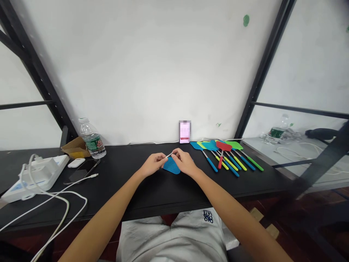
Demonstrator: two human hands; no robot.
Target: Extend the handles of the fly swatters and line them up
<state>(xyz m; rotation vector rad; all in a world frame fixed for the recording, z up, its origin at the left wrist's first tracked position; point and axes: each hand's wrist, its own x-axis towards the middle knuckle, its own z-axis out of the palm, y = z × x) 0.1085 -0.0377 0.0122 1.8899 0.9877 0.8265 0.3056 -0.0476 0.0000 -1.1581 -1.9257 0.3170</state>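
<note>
Near the middle of the black table, my left hand (153,164) and my right hand (184,162) face each other, both closed. Their fingertips pinch a thin, silvery metal rod (169,155) that spans the small gap between them. Just below the rod, between the hands, is a blue perforated fly swatter head (171,167), partly covered by my right hand. Whether the rod joins this head is hidden by the fingers. To the right lies a pile of fly swatters (224,146) with blue, yellow, red and green heads and handles.
A phone (185,131) with a lit, blurred screen leans on the wall. At left are a water bottle (93,140), a cardboard box (76,148), a white case (76,163), a dark phone (83,170), and a power strip (45,174) with white cables (69,193). Black metal frames flank the table.
</note>
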